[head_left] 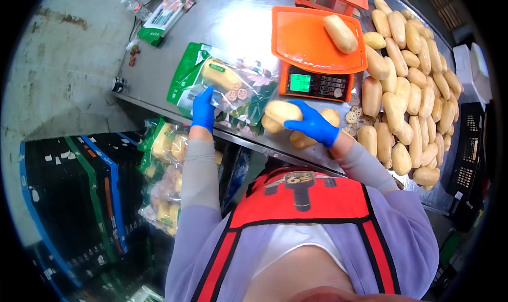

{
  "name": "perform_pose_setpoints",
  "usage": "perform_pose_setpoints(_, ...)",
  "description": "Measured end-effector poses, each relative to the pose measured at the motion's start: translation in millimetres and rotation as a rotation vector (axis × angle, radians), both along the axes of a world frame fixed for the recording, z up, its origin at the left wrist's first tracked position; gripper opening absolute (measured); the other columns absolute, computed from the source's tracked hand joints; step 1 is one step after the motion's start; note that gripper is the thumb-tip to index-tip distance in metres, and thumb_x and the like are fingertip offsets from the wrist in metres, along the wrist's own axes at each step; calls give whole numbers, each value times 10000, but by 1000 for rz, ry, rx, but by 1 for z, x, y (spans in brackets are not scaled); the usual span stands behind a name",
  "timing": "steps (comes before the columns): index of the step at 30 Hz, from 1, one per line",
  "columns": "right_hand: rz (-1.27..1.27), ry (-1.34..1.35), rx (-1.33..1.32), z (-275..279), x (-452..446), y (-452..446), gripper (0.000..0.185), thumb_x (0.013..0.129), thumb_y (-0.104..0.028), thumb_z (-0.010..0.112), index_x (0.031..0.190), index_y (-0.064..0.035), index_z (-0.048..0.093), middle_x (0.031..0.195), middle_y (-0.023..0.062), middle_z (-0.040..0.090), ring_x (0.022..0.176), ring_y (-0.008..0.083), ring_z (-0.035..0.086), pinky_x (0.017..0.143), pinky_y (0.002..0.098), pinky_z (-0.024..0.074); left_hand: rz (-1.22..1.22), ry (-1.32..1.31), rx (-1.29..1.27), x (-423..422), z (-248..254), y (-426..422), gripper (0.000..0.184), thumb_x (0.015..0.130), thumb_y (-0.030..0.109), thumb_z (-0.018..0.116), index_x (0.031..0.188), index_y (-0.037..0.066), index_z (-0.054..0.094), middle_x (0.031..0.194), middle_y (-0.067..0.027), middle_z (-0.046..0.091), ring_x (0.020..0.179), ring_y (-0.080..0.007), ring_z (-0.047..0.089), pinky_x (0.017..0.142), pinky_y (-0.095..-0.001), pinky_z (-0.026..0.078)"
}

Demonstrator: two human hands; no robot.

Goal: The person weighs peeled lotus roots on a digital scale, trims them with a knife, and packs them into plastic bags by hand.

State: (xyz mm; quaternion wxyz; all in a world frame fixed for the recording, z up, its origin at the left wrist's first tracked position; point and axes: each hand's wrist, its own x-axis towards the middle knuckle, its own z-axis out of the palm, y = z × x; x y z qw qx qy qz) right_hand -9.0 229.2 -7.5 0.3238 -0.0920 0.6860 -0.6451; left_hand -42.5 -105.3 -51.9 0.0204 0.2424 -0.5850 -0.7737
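Metal table (233, 29) is shared by an orange digital scale (296, 40) and, to its right, a lotus root pile (418, 98). One lotus root section (280, 111) is gripped by the right hand (313, 124), just right of a printed plastic bag (182, 79). Bag is touched by the left hand (203, 110); pinch can't be confirmed. Bag mouth is probably best held wide, root fed lengthwise, unforced.

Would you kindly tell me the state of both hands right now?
Left hand: touching the bag; whether closed cannot be told.
Right hand: closed, holding a lotus root.
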Motion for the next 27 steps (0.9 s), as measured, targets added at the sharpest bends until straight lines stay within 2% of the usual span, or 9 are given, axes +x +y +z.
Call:
perform_pose_setpoints(2,-26,190,12,-12,-11,-20,660,723,-361,690,1229,-16,443,1157,134,526,1064,238,510,894,346,404,4,-23,70,-2,2,1,265,863,206,530,1029,4,568,910,-72,595,790,-166,577,696,-309,470)
perform_pose_setpoints(5,3,384,347,11,-21,-42,602,716,-349,678,1182,-33,468,1101,171,558,1025,287,544,859,347,430,62,-14,266,-7,4,5,267,865,225,528,1024,15,565,912,-76,593,812,-181,581,700,-320,476)
perform_pose_setpoints(10,-56,160,89,4,-32,-76,507,740,-295,677,1108,5,496,1002,140,575,923,207,556,795,312,450,100,-139,436,-14,3,9,318,858,317,540,1022,46,567,877,-66,590,727,-178,571,613,-288,479)
perform_pose_setpoints(12,-203,-215,-215,18,-27,-87,465,780,-233,651,1135,8,470,966,109,570,874,153,546,751,280,459,84,-222,363,-5,22,20,351,849,363,550,1008,50,567,843,-45,582,679,-148,550,554,-259,453)
perform_pose_setpoints(16,-88,-17,-291,-34,-20,-104,529,808,-237,638,1204,9,390,945,83,572,808,130,558,691,261,472,-205,-184,148,26,42,40,319,831,346,587,964,57,566,828,-29,576,670,-107,531,539,-233,417)
perform_pose_setpoints(22,166,-48,77,-25,-25,-123,407,766,-208,670,1079,7,524,871,110,609,744,148,588,657,277,482,-66,-224,42,70,32,38,235,828,251,611,981,82,558,873,-13,573,744,-106,534,636,-233,436)
perform_pose_setpoints(24,36,216,95,-43,-21,-135,361,727,-165,690,1017,10,568,793,116,625,672,149,601,599,276,483,-117,-67,2,81,14,32,164,849,218,580,962,101,556,856,-15,573,774,-114,543,656,-235,446)
perform_pose_setpoints(25,-124,383,-20,-48,-18,-144,275,701,-125,700,923,14,615,741,117,635,630,156,609,552,280,478,-13,-135,193,84,12,32,134,856,204,568,944,104,555,840,-18,569,765,-121,547,656,-236,450)
perform_pose_setpoints(27,-24,260,-17,-38,-23,-148,226,705,-109,689,883,17,628,742,118,637,650,157,613,565,282,479,122,-192,437,89,14,31,71,874,165,538,901,101,552,794,-25,554,731,-129,552,649,-239,462)
